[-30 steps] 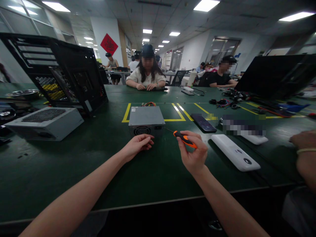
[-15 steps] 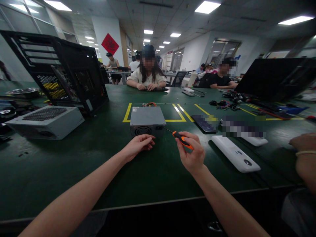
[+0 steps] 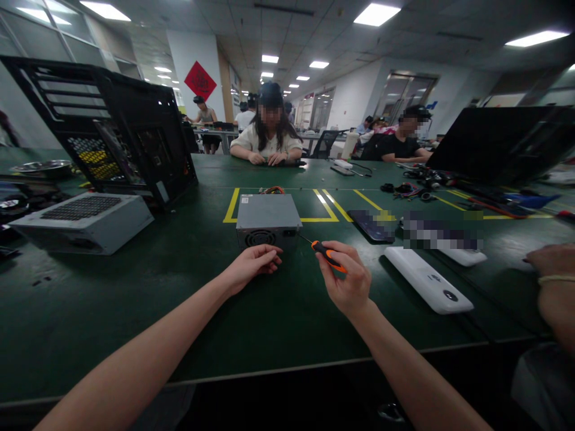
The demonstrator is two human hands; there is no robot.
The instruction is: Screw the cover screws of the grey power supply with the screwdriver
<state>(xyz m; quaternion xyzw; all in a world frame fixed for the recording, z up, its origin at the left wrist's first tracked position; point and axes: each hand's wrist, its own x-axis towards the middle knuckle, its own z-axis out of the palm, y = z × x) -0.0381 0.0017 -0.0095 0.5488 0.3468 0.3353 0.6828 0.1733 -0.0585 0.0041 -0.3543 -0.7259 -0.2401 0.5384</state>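
Note:
A grey computer power supply point(image 3: 268, 211) sits on the green table in front of me, its fan grille facing me and coloured wires behind it. My left hand point(image 3: 254, 266) rests close before that grille, thumb against curled fingers. Whether anything is between them is hidden, and I cannot tell if it touches the case. Gripped in my right hand point(image 3: 348, 278) is an orange-and-black screwdriver point(image 3: 327, 255). Its thin shaft points up and left to the right end of the power supply's near face; the tip's exact contact is too small to make out.
At left stand a second power supply point(image 3: 90, 221) and an open black computer case point(image 3: 135, 131). White power banks point(image 3: 426, 278) and a dark phone point(image 3: 371, 224) lie right. Cables point(image 3: 411, 190) are farther back. Another person's arm point(image 3: 557, 281) reaches in at right; a person sits opposite.
My right hand and the screwdriver have shifted slightly to the left, and the handle has tilted a little. My left hand and the power supply stay in place.

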